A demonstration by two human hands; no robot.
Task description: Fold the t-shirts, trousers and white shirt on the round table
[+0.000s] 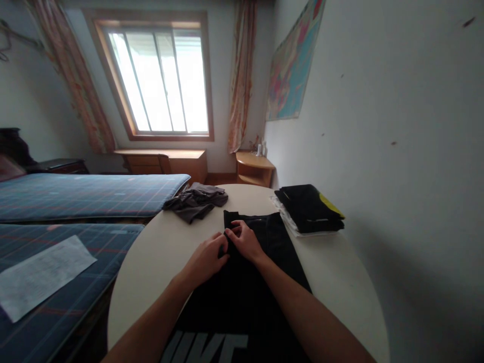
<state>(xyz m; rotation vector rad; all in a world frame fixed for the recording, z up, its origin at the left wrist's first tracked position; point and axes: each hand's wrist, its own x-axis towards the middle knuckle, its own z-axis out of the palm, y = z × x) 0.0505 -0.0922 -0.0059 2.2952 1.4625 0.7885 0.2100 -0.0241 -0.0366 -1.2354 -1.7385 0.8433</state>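
Observation:
A black garment (pixel 245 302) with large grey lettering lies lengthwise on the round pale table (pixel 147 282), its narrower end away from me. My left hand (pixel 209 254) is closed at the garment's left edge, fingers curled around the cloth. Just beside it, my right hand (pixel 245 240) reaches over the far part of the garment, thumb and fingers bent together at the same left edge. The fingertips partly hide the cloth between them. Both forearms cover parts of the garment's sides.
At the table's far left lies a crumpled dark grey garment (pixel 196 200). A stack of folded black clothes (pixel 308 209) sits on the right, with white cloth under it. A paper sheet (pixel 45 275) rests on the plaid mattress (pixel 75 196) side; the white wall (pixel 408 191) borders the right.

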